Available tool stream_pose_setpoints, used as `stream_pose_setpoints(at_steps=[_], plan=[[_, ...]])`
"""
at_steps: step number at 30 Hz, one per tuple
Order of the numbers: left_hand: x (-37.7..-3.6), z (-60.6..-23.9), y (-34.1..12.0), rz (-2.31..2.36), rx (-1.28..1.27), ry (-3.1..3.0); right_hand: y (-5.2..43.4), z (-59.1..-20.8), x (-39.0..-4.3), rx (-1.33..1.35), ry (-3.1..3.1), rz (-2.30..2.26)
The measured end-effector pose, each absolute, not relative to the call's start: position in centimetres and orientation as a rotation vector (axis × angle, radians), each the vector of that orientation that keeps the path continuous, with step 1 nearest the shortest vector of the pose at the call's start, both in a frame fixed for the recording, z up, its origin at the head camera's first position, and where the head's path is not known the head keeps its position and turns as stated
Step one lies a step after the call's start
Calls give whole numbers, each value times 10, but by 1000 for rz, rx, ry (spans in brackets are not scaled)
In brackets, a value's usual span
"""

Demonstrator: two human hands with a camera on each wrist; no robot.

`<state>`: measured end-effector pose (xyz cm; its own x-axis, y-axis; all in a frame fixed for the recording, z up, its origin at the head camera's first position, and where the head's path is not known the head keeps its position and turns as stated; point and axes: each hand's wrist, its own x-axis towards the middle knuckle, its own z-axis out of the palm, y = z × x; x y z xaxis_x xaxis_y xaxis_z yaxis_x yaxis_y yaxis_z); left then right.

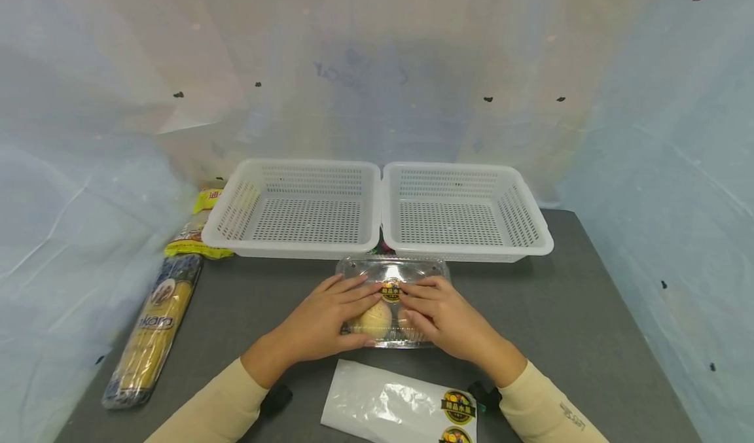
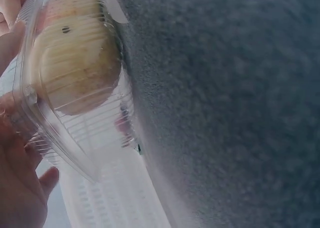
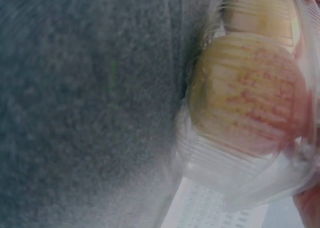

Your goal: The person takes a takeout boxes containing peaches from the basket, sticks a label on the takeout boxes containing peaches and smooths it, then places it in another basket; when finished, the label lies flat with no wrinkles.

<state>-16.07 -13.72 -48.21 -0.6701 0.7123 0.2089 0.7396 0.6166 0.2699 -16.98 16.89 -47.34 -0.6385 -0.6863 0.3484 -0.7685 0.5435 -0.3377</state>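
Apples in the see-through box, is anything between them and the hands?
Yes: the clear plastic lid covers the apples. The left hand and right hand rest on it, on either side of the round sticker.

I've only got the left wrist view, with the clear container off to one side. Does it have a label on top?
Observer: Yes, a round label is on the lid of the clear container.
Operator: I see one white basket. Is it alone?
Observer: No, a left basket and a right basket stand side by side.
Operator: Anything at the person's far left?
Observer: A long yellow-and-blue packet lies there.
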Motion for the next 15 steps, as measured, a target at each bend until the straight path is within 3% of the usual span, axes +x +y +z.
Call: stream_pose_setpoints(at_steps=[15], plan=[[-162,-489,-141,-652,-1230,-2687,176,-473,-165,1182,-2574,761]])
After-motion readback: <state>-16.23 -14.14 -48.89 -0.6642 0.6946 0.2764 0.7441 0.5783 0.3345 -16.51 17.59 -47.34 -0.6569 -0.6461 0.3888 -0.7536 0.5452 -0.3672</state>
